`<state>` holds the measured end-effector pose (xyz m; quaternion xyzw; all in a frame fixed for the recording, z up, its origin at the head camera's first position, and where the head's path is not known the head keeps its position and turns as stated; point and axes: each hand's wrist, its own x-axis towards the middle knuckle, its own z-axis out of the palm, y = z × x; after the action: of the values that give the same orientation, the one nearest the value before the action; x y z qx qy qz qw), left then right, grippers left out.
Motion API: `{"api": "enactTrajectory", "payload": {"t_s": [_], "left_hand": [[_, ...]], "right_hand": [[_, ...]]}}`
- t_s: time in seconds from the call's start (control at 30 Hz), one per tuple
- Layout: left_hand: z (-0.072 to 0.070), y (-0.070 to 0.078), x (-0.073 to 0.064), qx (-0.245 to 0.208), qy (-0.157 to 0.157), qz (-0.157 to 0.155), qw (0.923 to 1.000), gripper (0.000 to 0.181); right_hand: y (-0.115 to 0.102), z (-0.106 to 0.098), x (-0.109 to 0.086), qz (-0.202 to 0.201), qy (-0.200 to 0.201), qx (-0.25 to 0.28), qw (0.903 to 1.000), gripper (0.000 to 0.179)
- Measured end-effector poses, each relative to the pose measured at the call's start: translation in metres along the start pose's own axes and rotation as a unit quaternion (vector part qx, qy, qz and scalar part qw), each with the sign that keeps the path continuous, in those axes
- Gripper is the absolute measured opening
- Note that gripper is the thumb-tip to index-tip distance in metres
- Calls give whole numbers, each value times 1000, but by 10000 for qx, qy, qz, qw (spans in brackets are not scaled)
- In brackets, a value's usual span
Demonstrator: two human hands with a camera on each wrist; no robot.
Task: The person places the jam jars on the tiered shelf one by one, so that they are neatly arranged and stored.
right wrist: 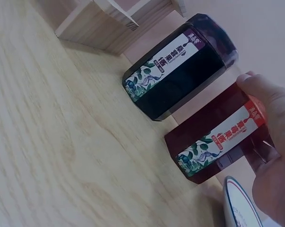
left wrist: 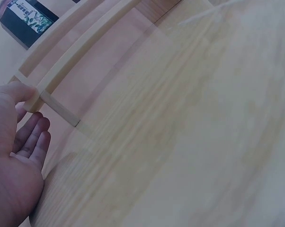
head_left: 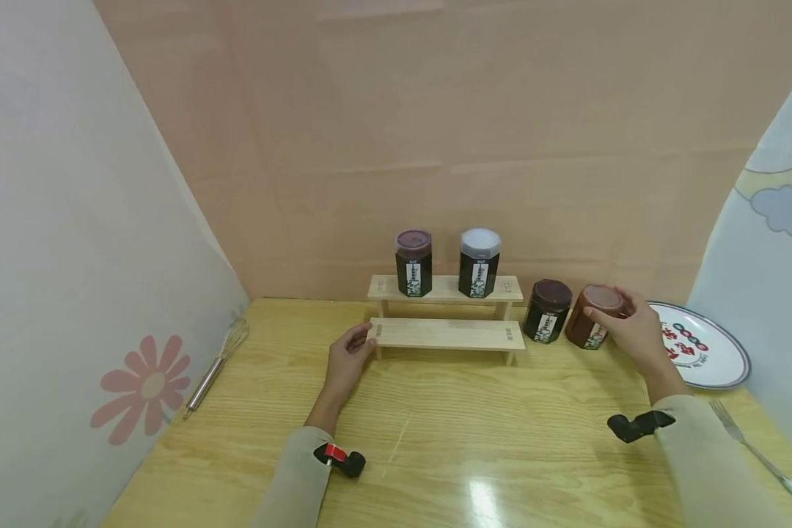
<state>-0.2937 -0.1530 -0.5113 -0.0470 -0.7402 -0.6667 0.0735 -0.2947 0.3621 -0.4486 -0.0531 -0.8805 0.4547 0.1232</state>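
My right hand [head_left: 636,330] grips a red jam jar [head_left: 587,320] around its top, thumb on the near side. The jar stands tilted slightly on or just above the table; I cannot tell which. Right beside it is a dark jam jar [right wrist: 180,66] with a white label. At the left end of a two-tier wooden shelf [head_left: 445,334], my left hand [head_left: 347,358] pinches the lower board, thumb against its end and the other fingers loosely bent below. On the upper board stand a purple-lidded jar [head_left: 413,264] and a white-lidded jar [head_left: 479,264].
A white oval plate [head_left: 732,367] with red characters lies right of the red jar. In front of it is a fork [head_left: 759,455]. A whisk [head_left: 214,370] lies along the table's left side. Walls of cloth or paper enclose the table at back and sides.
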Motion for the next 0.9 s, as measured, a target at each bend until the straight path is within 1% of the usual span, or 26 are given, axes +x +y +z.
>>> {"api": "enactTrajectory", "payload": {"t_s": [0.27, 0.5, 0.73, 0.8, 0.9], "left_hand": [[1, 0, 0, 21, -20, -120, 9999, 41], [2, 2, 0, -31, 39, -99, 9999, 40], [1, 1, 1, -55, 47, -170, 9998, 40], [1, 0, 1, -50, 51, -182, 9998, 41], [2, -1, 2, -16, 61, -180, 9998, 42]], "right_hand": [[7, 3, -3, 27, 240, 122, 9996, 85], [5, 3, -4, 252, 435, 200, 9985, 85], [-4, 0, -8, 366, 566, 213, 9975, 85], [-9, -3, -11, 393, 599, 204, 9972, 86], [-20, -8, -16, 425, 658, 349, 9963, 84]]}}
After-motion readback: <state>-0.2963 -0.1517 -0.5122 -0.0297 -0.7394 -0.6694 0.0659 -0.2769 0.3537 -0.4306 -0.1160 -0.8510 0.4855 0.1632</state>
